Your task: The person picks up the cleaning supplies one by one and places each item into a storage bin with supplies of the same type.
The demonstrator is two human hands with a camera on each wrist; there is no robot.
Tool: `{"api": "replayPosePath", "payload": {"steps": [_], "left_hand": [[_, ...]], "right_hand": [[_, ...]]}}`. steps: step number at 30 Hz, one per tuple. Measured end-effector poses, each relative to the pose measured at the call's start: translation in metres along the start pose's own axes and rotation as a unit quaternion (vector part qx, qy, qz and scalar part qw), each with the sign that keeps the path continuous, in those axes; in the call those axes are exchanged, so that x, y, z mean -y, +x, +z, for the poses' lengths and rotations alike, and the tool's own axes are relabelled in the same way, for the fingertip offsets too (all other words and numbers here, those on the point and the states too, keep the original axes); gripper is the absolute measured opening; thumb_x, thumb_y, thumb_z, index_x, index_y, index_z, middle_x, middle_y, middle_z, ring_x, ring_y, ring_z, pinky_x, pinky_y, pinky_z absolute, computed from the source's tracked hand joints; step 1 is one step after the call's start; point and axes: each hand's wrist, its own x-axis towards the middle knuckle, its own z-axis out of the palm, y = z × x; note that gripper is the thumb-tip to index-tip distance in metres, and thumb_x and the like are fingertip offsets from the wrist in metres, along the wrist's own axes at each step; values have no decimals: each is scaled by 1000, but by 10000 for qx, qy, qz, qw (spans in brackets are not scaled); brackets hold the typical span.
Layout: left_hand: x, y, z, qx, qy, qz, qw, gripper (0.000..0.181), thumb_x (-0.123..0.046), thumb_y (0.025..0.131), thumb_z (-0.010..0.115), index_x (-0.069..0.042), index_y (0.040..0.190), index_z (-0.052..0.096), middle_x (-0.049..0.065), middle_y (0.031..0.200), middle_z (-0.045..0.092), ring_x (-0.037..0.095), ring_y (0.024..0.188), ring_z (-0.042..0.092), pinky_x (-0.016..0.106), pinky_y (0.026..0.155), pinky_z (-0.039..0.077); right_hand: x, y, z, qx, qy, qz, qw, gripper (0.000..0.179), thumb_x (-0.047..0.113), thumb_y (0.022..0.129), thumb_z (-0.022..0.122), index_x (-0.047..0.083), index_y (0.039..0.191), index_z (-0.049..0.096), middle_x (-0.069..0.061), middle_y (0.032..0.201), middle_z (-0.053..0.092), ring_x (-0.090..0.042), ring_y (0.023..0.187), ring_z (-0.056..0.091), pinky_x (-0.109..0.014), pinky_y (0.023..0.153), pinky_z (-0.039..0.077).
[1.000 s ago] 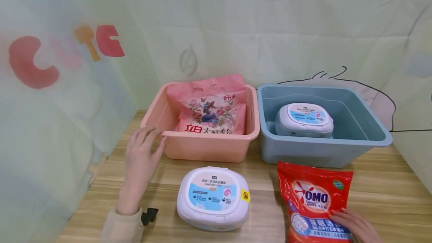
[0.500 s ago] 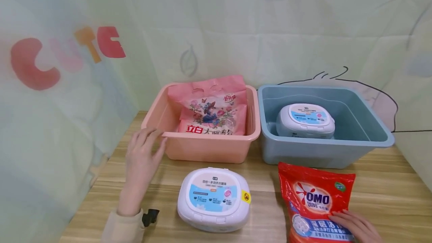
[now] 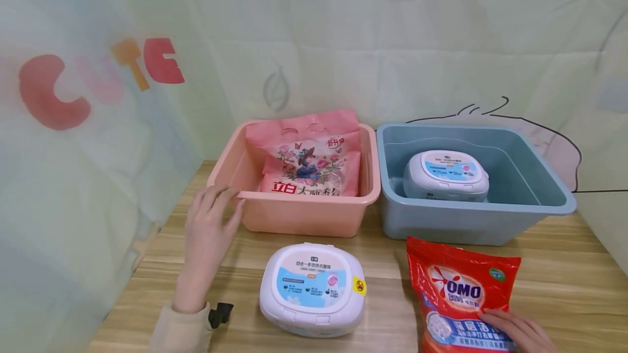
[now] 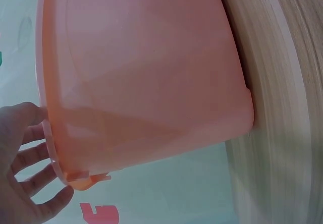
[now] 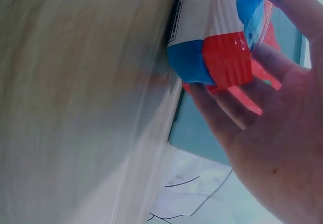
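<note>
In the head view my left hand (image 3: pixel 211 227) touches the front left rim corner of the pink plastic basin (image 3: pixel 301 217). Its fingers are spread and relaxed along that rim, as the left wrist view also shows. A pink bag of washing powder (image 3: pixel 309 165) stands inside the basin. My right hand (image 3: pixel 517 328) holds the red OMO washing powder bag (image 3: pixel 461 293) by its right side; the right wrist view has thumb and fingers on different sides of the bag (image 5: pixel 227 57). The bag's lower end leaves the head frame. A white laundry-capsule box (image 3: pixel 314 290) sits between the hands.
A blue-grey basin (image 3: pixel 471 219) stands right of the pink one, with another white capsule box (image 3: pixel 446 176) in it. Both basins are on the wood-grain table (image 3: pixel 387 298). A printed cloth (image 3: pixel 314 26) hangs behind and along the left.
The whole head view shifts slightly to the right. Both hands keep their places on the pink basin and the red bag; the things on the table stay put.
</note>
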Motion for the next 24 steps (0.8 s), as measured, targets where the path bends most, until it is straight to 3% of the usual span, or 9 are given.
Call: {"api": "replayPosePath", "payload": {"steps": [19,24], "left_hand": [[0,0,0,-19,-7,6,10000,26,-7,80,75,0,104,68,17,105,65,36,101,55,50,86,46],[-1,0,0,18,2,-20,10000,26,-7,80,75,1,104,68,17,105,65,36,101,55,50,86,46]], "right_hand": [[4,-1,-6,4,3,-100,9999,92,66,49,81,20,126,60,1,117,64,-25,104,53,-46,73,54],[3,0,-9,235,38,-34,9997,95,66,49,80,21,129,58,1,118,63,-25,105,52,-46,72,55]]}}
